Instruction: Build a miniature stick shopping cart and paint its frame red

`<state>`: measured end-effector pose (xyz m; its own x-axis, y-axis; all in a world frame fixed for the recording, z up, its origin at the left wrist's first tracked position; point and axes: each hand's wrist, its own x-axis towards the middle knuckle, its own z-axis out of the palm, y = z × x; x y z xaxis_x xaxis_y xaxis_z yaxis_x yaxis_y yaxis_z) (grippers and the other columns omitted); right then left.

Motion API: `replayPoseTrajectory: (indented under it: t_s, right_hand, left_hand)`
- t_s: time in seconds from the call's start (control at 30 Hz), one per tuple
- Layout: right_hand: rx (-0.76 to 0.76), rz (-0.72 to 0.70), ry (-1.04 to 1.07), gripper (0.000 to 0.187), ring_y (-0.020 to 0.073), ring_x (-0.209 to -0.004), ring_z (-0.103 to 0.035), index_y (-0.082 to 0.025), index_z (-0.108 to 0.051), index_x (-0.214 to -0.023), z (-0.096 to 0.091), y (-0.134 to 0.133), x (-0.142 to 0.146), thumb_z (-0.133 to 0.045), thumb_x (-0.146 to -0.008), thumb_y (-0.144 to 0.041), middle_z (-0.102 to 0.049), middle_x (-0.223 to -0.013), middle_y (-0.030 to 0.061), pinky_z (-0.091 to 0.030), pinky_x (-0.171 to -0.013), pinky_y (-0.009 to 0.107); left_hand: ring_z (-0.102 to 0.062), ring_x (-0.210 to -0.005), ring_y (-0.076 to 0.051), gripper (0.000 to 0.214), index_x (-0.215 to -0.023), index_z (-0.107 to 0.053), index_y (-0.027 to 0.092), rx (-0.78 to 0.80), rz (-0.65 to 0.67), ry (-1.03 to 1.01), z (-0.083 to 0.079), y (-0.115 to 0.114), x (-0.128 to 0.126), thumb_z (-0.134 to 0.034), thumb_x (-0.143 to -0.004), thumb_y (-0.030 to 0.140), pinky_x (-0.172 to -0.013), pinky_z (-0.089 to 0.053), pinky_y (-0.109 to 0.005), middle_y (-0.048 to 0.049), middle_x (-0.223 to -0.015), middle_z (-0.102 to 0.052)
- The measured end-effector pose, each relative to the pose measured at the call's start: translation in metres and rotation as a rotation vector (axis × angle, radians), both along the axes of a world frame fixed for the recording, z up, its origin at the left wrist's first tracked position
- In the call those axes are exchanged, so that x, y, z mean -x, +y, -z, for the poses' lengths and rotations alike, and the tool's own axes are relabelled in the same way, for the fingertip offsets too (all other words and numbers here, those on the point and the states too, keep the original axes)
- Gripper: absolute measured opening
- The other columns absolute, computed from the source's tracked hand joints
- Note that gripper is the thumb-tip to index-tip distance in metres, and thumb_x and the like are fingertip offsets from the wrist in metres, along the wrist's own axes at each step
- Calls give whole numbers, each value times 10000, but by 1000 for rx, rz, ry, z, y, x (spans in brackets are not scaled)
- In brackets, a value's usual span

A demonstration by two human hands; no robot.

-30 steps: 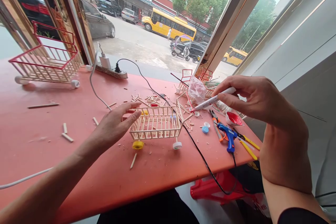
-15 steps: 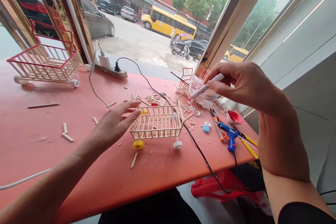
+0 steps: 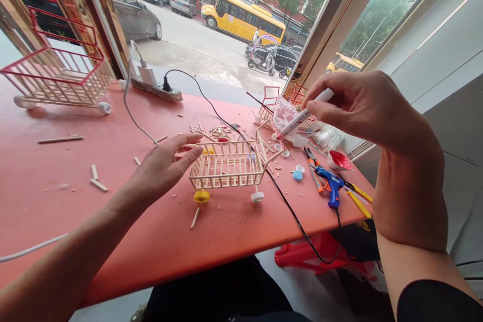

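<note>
A miniature shopping cart made of thin wooden sticks stands on the red table, with a yellow and a white bottle-cap wheel on its near side. My left hand holds its left end, thumb at the near corner and fingers at the far one. Between the thumb and fingers of my right hand is a white marker pen, slanted down to the left. Its red tip meets the cart's handle bar at the right end, which is coloured red there.
A finished-looking cart with red rims stands at the left by a power strip. Stick offcuts lie behind the cart. A blue glue gun, pliers and a red-filled dish sit at the right. A black cable crosses the table.
The marker tip has slid a little along the handle bar toward the near side. My left hand stays at the cart's left end. The whole view has shifted slightly.
</note>
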<state>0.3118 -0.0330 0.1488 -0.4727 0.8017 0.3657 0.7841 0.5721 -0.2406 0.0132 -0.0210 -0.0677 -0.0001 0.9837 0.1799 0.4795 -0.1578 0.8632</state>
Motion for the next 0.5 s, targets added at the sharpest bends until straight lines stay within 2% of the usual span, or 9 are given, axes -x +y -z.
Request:
replayPoseTrajectory:
  t_s: [0.23, 0.5]
  right_hand:
    - [-104, 32, -38, 67, 154, -677, -533, -204, -759, -896, 14, 28, 8, -707, -931, -229, -647, -716, 14, -468, -632, 335]
    - [-171, 21, -80, 125, 162, -676, -551, -203, -785, -906, 21, 30, 19, -664, -921, -174, -703, -767, 31, -486, -680, 360]
  left_hand:
    - [-759, -1246, -356, 800, -1306, -734, 146, 10, -10, -1, -3, -1, -2, -548, -813, 748, -1032, -639, -496, -193, -1394, -776]
    - [-755, -1260, -355, 806, -1325, -735, 146, 1, -10, -9, 0, -1, -1, -546, -817, 744, -1033, -641, -493, -185, -1388, -776]
